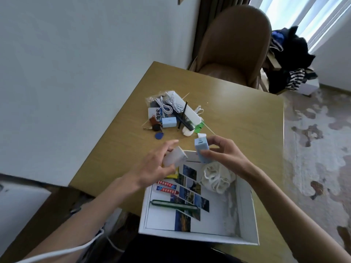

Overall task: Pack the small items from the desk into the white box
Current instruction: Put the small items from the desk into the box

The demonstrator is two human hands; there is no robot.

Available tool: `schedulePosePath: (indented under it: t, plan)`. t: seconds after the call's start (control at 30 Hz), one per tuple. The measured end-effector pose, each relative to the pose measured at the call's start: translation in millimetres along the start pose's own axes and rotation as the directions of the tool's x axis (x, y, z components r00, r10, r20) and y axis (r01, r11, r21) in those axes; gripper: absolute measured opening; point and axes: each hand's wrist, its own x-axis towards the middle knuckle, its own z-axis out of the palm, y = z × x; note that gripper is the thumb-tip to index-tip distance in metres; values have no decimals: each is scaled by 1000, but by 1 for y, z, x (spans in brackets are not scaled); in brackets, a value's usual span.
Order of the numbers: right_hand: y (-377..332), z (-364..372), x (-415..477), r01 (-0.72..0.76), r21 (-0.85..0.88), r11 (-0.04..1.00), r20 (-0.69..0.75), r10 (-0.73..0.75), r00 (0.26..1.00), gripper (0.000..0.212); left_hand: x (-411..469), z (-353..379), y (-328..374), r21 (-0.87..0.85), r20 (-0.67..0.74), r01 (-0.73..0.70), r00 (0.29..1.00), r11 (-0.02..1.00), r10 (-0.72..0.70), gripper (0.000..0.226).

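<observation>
A: Grip: right hand (218,154) pinches blue block (202,150); left hand (157,164) clasps white block (174,156).

B: Location?

A: Both just above box (247,211), far end. Likely rigid, light, smooth; hold by flat sides.

Brown chair (235,46); heaped clothes (290,59)

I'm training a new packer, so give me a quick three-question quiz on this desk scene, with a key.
1. True or false: both hands hold an item above the white box.
2. What colour is the block in the right hand?
3. Which already lies in the box: A) green pen B) keys C) black comb?

Key:
1. True; the left hand holds a white block.
2. Light blue block.
3. A, the green pen.
</observation>
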Motion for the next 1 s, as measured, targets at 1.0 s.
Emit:
schedulePosePath:
  t: [1.0]
  plan:
    - [55, 19, -111, 176, -963, 203, 248, 416, 875, 51, -21, 136, 22, 350, 538, -96, 835, 932, -116, 34]
